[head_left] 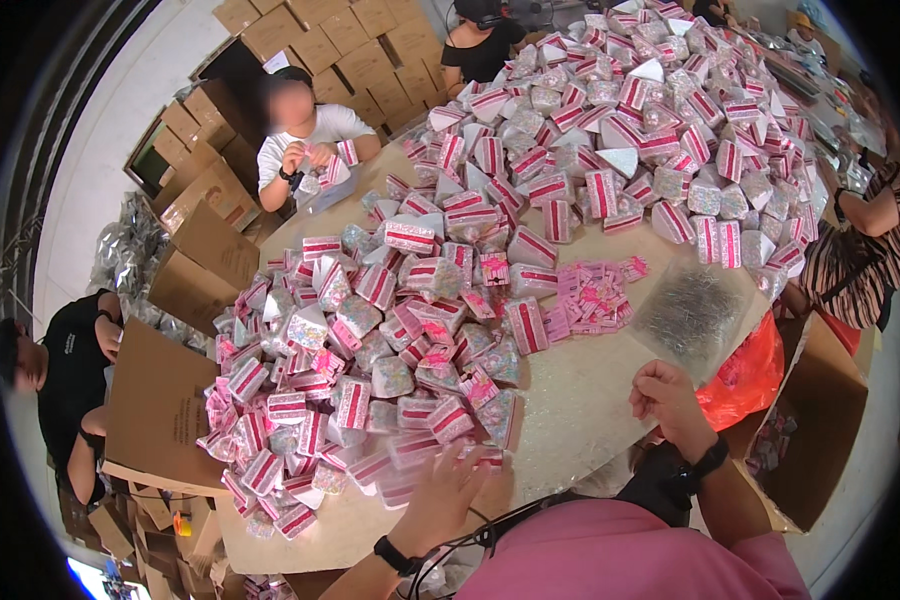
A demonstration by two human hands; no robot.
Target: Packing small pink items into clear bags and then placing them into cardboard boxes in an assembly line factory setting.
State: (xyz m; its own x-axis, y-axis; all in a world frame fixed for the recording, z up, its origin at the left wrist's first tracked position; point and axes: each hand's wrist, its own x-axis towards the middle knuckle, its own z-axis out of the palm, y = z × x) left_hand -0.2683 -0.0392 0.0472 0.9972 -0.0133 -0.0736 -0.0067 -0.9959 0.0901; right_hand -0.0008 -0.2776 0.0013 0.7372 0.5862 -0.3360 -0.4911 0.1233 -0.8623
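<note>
My left hand is over the near edge of the table, its fingers stretched out and slightly smeared by motion. Right beside its fingertips, a few wedge-shaped pieces, white and sparkly with deep pink stripes, are blurred. My right hand hovers above the table near the right side, with fingers curled together; anything between them is too small to make out. Just beyond it lies a clear plastic bag full of thin silvery pieces. Small pink printed cards are spread beside that bag.
A large heap of striped wedges covers the table's far side, running down the left. A red plastic bag and an open carton stand at right. Co-workers sit around; one across handles a wedge. Cartons line the left.
</note>
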